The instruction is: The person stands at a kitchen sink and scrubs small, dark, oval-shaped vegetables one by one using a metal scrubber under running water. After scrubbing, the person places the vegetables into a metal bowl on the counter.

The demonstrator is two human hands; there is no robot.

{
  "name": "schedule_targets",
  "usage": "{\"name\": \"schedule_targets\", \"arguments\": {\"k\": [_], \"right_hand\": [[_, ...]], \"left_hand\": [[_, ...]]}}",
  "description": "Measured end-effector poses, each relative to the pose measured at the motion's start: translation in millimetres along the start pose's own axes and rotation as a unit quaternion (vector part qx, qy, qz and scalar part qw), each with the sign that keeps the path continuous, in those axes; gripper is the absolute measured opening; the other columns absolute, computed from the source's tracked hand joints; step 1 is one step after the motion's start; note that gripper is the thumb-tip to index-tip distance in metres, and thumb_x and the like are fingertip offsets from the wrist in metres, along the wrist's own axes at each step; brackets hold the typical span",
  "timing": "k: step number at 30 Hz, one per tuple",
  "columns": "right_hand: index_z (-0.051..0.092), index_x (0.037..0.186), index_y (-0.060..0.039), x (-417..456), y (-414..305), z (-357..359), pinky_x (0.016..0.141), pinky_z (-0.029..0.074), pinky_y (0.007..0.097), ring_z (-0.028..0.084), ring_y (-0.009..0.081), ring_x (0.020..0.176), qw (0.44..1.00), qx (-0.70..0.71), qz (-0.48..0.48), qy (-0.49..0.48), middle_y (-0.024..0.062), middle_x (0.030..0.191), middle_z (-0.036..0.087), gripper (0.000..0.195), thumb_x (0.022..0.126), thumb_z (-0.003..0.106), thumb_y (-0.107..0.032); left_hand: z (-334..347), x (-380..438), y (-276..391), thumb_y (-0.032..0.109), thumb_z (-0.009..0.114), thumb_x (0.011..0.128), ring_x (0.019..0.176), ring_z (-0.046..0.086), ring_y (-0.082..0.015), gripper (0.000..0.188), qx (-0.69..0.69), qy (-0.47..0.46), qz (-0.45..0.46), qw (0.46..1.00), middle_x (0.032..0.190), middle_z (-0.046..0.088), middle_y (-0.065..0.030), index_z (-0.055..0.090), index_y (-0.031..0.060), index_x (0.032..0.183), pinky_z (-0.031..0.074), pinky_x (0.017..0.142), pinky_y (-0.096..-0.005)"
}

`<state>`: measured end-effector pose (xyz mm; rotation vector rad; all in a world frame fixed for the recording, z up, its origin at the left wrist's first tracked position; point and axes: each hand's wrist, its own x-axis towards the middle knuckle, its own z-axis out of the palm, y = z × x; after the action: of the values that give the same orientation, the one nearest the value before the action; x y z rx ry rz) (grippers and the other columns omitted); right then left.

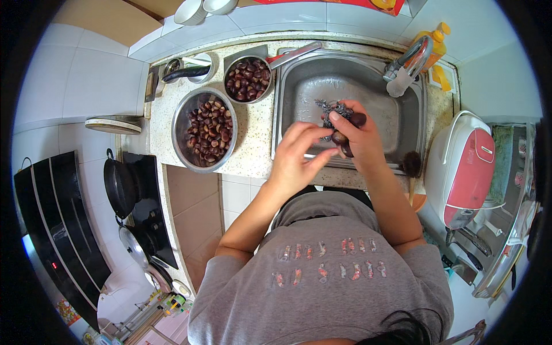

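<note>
Over the stainless steel sink point(371, 88), my right hand point(368, 140) grips a steel wool scourer point(343, 110) together with several chestnuts point(357, 120). The chestnuts are brown and glossy, and fingers hide part of them. My left hand point(295, 153) is just left of the scourer, fingers spread and thumb tip close to the chestnuts. I see nothing held in it, but whether its fingertips touch the scourer I cannot tell. Drops of water cling to the sink floor.
Left of the sink stand a metal bowl point(183, 123) of chestnuts and a saucepan point(297, 55) of chestnuts, its handle reaching over the sink corner. A faucet point(423, 56) rises at back right. A round-headed brush point(412, 164) and a rice cooker point(468, 172) are at the right.
</note>
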<state>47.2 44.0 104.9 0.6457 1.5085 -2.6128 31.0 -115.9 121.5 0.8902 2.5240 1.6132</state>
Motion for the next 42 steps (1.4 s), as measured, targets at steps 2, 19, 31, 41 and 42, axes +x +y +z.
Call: {"name": "schedule_targets", "arguments": {"k": [2,19,31,41,42], "right_hand": [[0.056,0.105,-0.0067,1,1,0,0.037,0.029,0.0231,0.045,0.0041,0.050,1.000,-0.011,-0.016,-0.003,-0.0016,0.070,0.054,0.021,0.092,0.068,-0.017],[0.056,0.105,-0.0032,-20,-9,2,0.065,0.046,0.0203,0.055,0.0051,0.079,0.958,-0.194,-0.208,-0.039,0.0016,0.093,0.059,0.019,0.088,0.064,-0.001],[0.058,0.103,-0.0080,-24,-31,-16,0.062,0.044,0.0194,0.052,0.0033,0.074,0.987,-0.150,-0.065,0.000,-0.0026,0.087,0.058,0.019,0.088,0.069,-0.009],[0.057,0.102,-0.0052,-22,-17,-11,0.062,0.041,0.0177,0.051,0.0035,0.074,0.964,-0.198,-0.170,-0.043,-0.0019,0.087,0.056,0.017,0.088,0.065,0.000],[0.056,0.101,-0.0055,-23,-21,-13,0.061,0.040,0.0173,0.049,0.0018,0.073,0.968,-0.197,-0.148,-0.039,-0.0033,0.086,0.055,0.016,0.088,0.065,-0.002]], "left_hand": [[11,2,-1,0.006,0.084,0.071,0.078,0.057,-0.0173,0.037,0.006,0.013,-0.004,1.000,0.098,0.059,-0.0079,0.067,0.0041,0.103,0.050,0.070,-0.0286],[7,7,-5,-0.012,0.074,0.071,0.095,0.063,-0.0176,0.027,0.014,0.042,-0.043,0.998,0.110,0.063,-0.0130,0.066,-0.0009,0.094,0.052,0.085,-0.0295],[9,-1,-18,-0.011,0.071,0.080,0.110,0.061,-0.0194,0.032,-0.417,0.017,-0.121,0.901,0.118,0.061,-0.0163,0.058,-0.0011,0.107,0.051,0.096,-0.0340],[11,-4,-20,-0.011,0.071,0.081,0.101,0.064,-0.0163,0.030,-0.372,0.001,-0.123,0.920,0.112,0.063,-0.0133,0.058,0.0002,0.105,0.052,0.090,-0.0300],[12,-4,-22,-0.011,0.071,0.081,0.102,0.063,-0.0168,0.030,-0.385,0.000,-0.121,0.915,0.112,0.064,-0.0137,0.058,0.0004,0.106,0.052,0.091,-0.0304]]}}
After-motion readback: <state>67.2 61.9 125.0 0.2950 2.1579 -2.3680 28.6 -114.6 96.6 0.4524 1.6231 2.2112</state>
